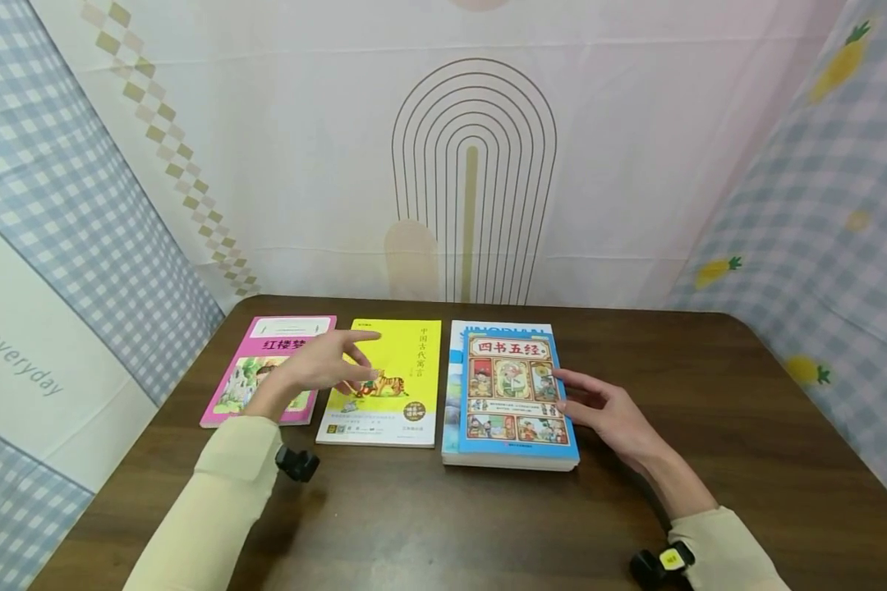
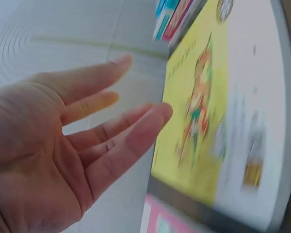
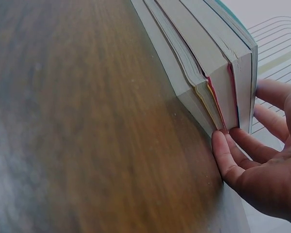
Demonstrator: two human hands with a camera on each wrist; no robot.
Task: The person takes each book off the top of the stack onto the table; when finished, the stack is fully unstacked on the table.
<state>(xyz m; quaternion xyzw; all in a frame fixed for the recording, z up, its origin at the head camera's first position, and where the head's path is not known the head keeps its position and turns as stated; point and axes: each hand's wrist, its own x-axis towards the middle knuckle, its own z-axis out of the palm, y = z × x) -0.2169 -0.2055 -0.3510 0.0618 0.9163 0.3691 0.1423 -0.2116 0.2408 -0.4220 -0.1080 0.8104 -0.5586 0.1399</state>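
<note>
My left hand [image 1: 324,361] hovers over the yellow book [image 1: 395,353], fingers and thumb spread apart with nothing between them. In the left wrist view the palm of that hand [image 2: 53,145] shows beside the tiger picture on the cover. A stack of several books stands right of the yellow one, topped by a blue book [image 1: 513,390] with framed cartoon panels. My right hand [image 1: 621,423] touches the stack's right side with its fingertips. In the right wrist view, the extended fingers [image 3: 242,150] lie along the book edges [image 3: 223,97], at differing heights.
A pink book [image 1: 247,382] lies at the left, partly behind my left forearm. All the books rest on a dark wooden table [image 1: 384,517]. Behind it hangs a pale patterned curtain [image 1: 303,164], with checked cloth [image 1: 806,222] on the right.
</note>
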